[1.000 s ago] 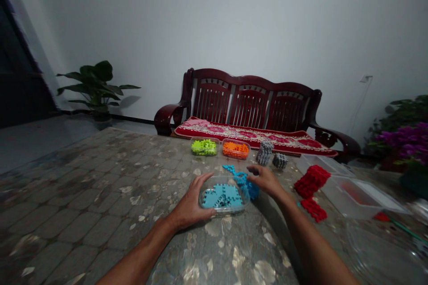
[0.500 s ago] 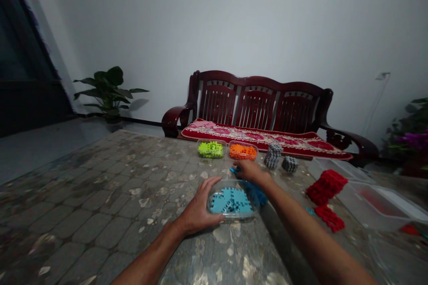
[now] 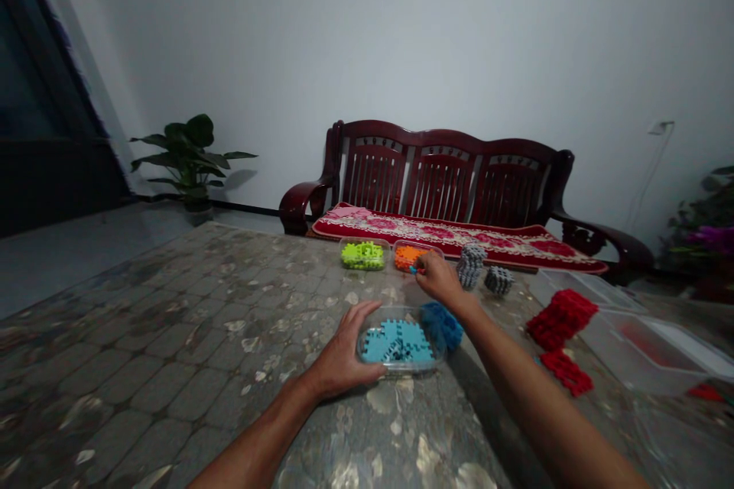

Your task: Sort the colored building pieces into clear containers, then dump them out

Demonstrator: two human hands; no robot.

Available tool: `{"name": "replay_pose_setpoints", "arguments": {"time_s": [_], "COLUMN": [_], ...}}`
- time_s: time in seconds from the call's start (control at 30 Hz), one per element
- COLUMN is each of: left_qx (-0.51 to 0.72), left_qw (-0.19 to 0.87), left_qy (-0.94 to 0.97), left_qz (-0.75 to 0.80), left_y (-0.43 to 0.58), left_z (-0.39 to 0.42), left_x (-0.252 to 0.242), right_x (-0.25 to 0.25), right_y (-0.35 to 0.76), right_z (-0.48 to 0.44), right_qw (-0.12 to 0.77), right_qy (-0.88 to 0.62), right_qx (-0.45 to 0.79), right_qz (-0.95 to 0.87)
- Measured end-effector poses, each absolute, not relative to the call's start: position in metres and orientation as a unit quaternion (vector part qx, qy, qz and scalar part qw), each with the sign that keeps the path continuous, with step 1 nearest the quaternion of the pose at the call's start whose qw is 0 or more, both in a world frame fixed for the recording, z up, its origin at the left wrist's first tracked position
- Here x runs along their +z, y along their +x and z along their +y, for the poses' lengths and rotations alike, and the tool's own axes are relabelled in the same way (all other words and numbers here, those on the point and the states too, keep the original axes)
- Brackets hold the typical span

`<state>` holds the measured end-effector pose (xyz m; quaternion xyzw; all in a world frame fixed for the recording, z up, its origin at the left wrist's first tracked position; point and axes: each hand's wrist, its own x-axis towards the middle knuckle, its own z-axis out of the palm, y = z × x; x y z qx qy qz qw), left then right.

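Observation:
My left hand (image 3: 349, 351) grips the left end of a clear plastic container (image 3: 401, 371) filled with light-blue interlocking pieces (image 3: 398, 341). My right hand (image 3: 439, 280) is closed in a pinch at the near right edge of a container of orange pieces (image 3: 408, 255). A small blue interlocking piece (image 3: 414, 270) pokes out at its fingertips. Below the right wrist, a heap of darker blue pieces (image 3: 443, 323) lies against the right end of the light-blue container. To the left of the orange container stands a clear container of lime-green pieces (image 3: 363, 255).
Stacked grey pieces (image 3: 471, 266) and a shorter grey stack (image 3: 498, 280) stand right of my right hand. Joined red pieces (image 3: 562, 318) lie farther right, beside a translucent box (image 3: 625, 355). A wooden bench (image 3: 441, 176) is behind the patterned table (image 3: 172, 344).
My right hand has moved away from me and slightly right, carrying the small blue piece to the orange container. The darker blue heap shows more fully. My left hand stays on its container.

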<state>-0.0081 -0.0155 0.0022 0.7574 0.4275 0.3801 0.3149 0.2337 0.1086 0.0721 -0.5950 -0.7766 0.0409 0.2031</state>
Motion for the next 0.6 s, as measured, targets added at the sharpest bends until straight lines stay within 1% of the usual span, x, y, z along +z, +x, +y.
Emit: {"name": "replay_pose_setpoints", "arguments": {"time_s": [0.07, 0.1, 0.2, 0.23, 0.27, 0.37, 0.47, 0.53, 0.6], "left_qx": [0.379, 0.380, 0.386, 0.388, 0.388, 0.388, 0.387, 0.388, 0.387], "left_qw": [0.314, 0.313, 0.315, 0.315, 0.315, 0.313, 0.313, 0.314, 0.314], "left_qy": [0.757, 0.756, 0.750, 0.749, 0.748, 0.750, 0.752, 0.753, 0.754], "left_qz": [0.430, 0.432, 0.436, 0.436, 0.436, 0.435, 0.432, 0.429, 0.427], "left_y": [-0.008, -0.007, -0.006, -0.006, -0.006, -0.006, -0.007, -0.007, -0.007], "left_z": [-0.016, -0.016, -0.016, -0.017, -0.017, -0.017, -0.016, -0.016, -0.016], "left_x": [0.002, 0.002, 0.002, 0.003, 0.003, 0.004, 0.004, 0.004, 0.004], "right_x": [0.077, 0.078, 0.075, 0.071, 0.068, 0.057, 0.053, 0.055, 0.059], "right_y": [0.236, 0.237, 0.236, 0.234, 0.231, 0.220, 0.212, 0.212, 0.218], "right_z": [0.103, 0.099, 0.078, 0.070, 0.061, 0.040, 0.030, 0.026, 0.023], "right_qw": [0.241, 0.271, 0.389, 0.416, 0.425, 0.387, 0.333, 0.292, 0.252], "right_qy": [-0.597, -0.592, -0.554, -0.535, -0.521, -0.517, -0.541, -0.567, -0.592], "right_qx": [0.057, 0.088, 0.270, 0.336, 0.387, 0.448, 0.455, 0.402, 0.296], "right_qz": [-0.763, -0.754, -0.685, -0.654, -0.631, -0.618, -0.624, -0.657, -0.707]}}
